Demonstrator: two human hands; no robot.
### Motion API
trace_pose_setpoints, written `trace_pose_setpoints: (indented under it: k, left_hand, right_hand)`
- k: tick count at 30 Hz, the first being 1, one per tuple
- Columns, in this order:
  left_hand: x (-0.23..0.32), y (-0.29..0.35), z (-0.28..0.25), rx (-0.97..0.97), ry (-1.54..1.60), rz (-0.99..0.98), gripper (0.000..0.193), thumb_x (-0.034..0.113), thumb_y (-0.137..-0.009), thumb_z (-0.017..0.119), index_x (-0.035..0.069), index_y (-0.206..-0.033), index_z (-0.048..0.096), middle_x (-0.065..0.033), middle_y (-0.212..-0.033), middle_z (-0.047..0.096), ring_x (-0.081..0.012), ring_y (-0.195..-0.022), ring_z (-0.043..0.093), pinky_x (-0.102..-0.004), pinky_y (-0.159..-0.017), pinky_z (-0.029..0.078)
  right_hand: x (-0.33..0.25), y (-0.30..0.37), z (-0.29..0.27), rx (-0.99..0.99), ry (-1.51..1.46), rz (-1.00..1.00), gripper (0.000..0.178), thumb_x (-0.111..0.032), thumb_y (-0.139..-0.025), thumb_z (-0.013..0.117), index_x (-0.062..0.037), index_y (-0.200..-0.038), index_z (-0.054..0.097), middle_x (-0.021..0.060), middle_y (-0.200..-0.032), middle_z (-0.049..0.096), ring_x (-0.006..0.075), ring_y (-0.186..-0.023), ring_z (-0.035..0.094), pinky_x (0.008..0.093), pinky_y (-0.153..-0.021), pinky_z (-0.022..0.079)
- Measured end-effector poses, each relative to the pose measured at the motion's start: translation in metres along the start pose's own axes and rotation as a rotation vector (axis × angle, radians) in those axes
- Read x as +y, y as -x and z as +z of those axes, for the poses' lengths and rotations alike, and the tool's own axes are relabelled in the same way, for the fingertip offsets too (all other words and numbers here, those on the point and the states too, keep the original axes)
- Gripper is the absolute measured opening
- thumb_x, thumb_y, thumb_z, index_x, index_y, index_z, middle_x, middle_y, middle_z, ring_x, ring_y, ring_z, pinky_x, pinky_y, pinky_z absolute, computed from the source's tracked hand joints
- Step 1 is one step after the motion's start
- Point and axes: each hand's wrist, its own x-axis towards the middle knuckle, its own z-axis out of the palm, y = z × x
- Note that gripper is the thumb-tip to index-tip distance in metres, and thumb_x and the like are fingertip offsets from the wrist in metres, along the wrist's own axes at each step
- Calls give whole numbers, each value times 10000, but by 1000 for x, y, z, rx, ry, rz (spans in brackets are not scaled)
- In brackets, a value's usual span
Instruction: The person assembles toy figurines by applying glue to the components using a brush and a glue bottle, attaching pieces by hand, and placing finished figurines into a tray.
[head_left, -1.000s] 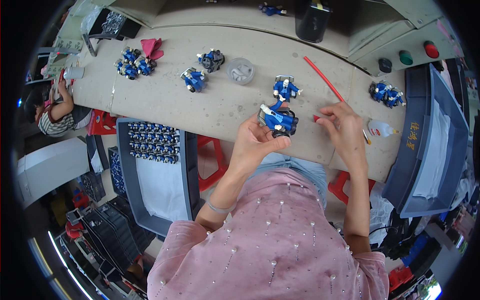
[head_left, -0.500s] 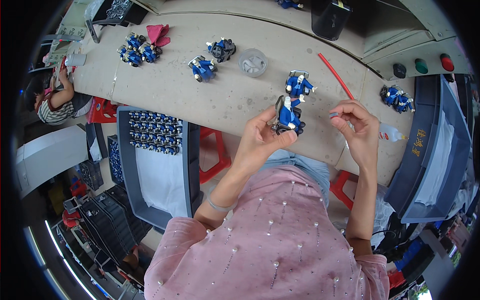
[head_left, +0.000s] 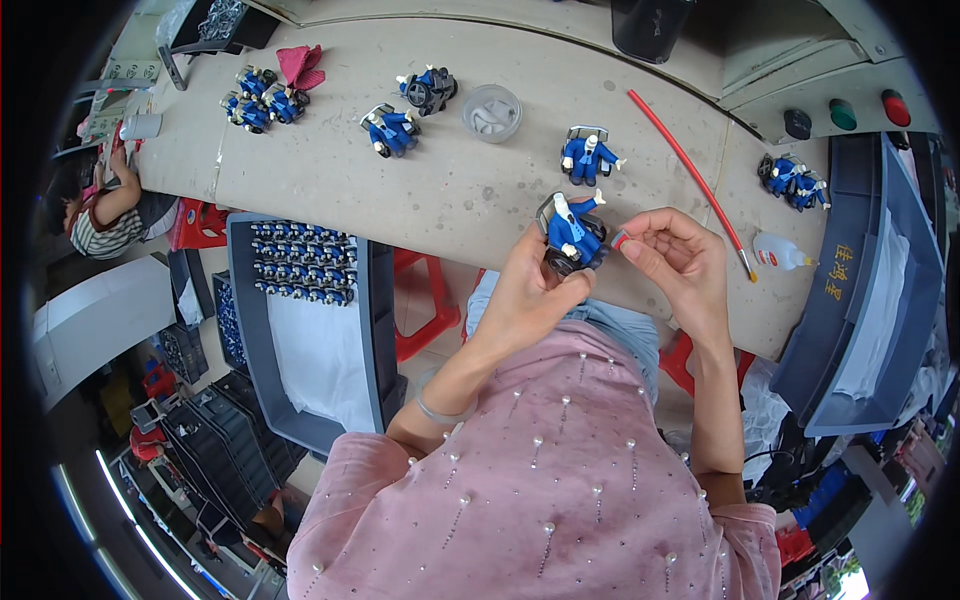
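My left hand (head_left: 530, 298) is closed round the wheels and lower part of a seated figurine (head_left: 572, 228) in a blue suit with a white head, set in a dark wheelchair and held tilted over the table's near edge. Close to the figurine's right side, my right hand (head_left: 682, 262) pinches a tiny piece (head_left: 620, 240) with a red face between thumb and fingertips. What the piece is cannot be made out. Just beyond my hands, a second wheelchair figurine (head_left: 590, 158) sits upright on the table.
A red-handled brush (head_left: 690, 165) and a white bottle (head_left: 780, 252) lie at right. Toward the left are a clear cup (head_left: 491, 112), more figurines (head_left: 390, 132) and a pink cloth (head_left: 300, 67). Grey bins (head_left: 378, 330) flank me; one holds rows of figurines. A person (head_left: 110, 210) sits far left.
My right hand has moved left, bringing the tiny piece right beside the figurine; its red face now shows. My left hand keeps its hold. The whole view has shifted slightly.
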Motion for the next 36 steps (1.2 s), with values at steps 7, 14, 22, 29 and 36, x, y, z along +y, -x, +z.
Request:
trace_pose_setpoints:
  k: [7,14,22,29,36]
  left_hand:
    - [-3,-1,4,1,-262,73,628,-21,-784,553,-18,-1358,297,-68,-1002,535,-90,-822,519,-235,-729,450]
    - [2,-1,5,-69,-436,61,694,0,-758,564,-20,-1380,257,-133,-1059,515,-183,-833,539,-286,-747,457]
    - [-2,0,2,-155,-496,78,737,-10,-745,555,-6,-1404,225,-153,-1114,496,-202,-885,528,-302,-800,444]
    - [10,1,4,-119,-381,62,721,-51,-747,519,17,-1410,244,-77,-1062,497,-114,-887,505,-237,-767,422]
    - [11,-1,6,-76,-400,70,731,-77,-744,491,33,-1422,243,-27,-1053,483,-69,-903,491,-196,-770,404]
  right_hand:
    - [-2,0,-5,-44,-20,-9,135,-2,-838,644,40,-965,627,56,-901,655,92,-834,604,232,-801,469]
    - [-1,-5,-11,-147,283,-166,131,9,-791,655,15,-922,653,57,-851,653,109,-798,614,254,-715,472]
    - [-16,3,-4,-170,562,-365,116,51,-743,627,23,-856,627,100,-805,630,227,-715,638,298,-629,511]
    - [-12,9,-10,-11,417,-329,159,60,-743,641,13,-894,648,83,-842,635,180,-708,631,270,-649,502]
    - [-7,11,-10,234,129,-204,129,-32,-858,626,31,-965,660,28,-785,629,88,-634,547,222,-595,449]
